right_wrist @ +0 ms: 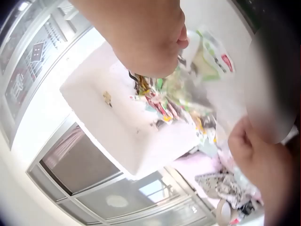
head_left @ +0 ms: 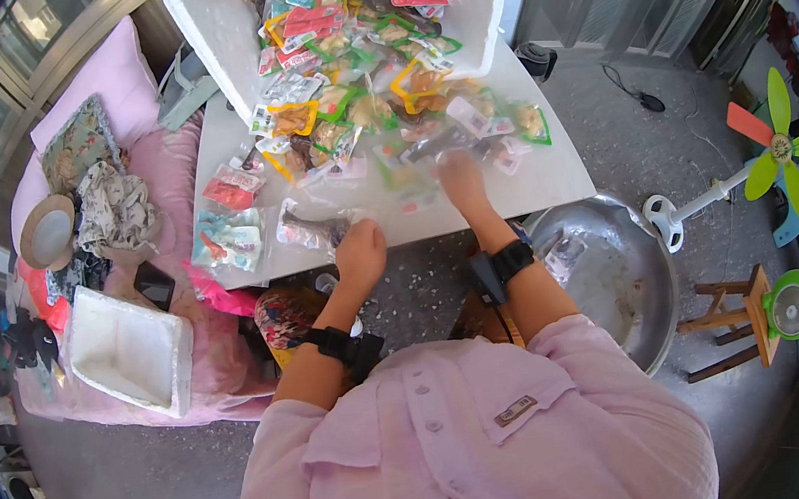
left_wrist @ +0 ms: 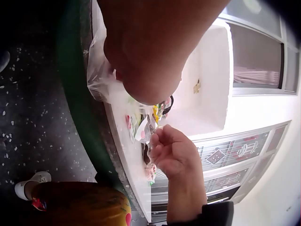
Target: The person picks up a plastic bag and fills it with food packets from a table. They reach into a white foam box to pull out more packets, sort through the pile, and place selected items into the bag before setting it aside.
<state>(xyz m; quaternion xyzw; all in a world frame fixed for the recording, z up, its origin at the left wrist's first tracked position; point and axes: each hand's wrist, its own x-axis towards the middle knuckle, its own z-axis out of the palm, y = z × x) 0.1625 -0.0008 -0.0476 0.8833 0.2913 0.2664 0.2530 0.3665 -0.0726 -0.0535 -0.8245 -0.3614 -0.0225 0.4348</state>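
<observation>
Fingers curled, my left hand [head_left: 361,253] is over the table's front edge, beside a clear packet [head_left: 308,229] with dark contents. It looms at the top of the left wrist view [left_wrist: 146,61]; nothing shows gripped in it. My right hand [head_left: 462,181], blurred, is above the front of the packet pile [head_left: 371,112]. Its curled fingers pinch a clear packet, whose film shows at the fingertips in the left wrist view [left_wrist: 153,134]. A green-edged packet [right_wrist: 207,59] lies close to those fingers in the right wrist view; contact is unclear.
A large white foam box [head_left: 211,47] tips toward me at the table's back, packets spilling out. Red packets [head_left: 232,187] and blue-white ones [head_left: 229,242] lie left. A metal basin [head_left: 618,221] stands right; a smaller foam box [head_left: 125,351] rests on the pink bed.
</observation>
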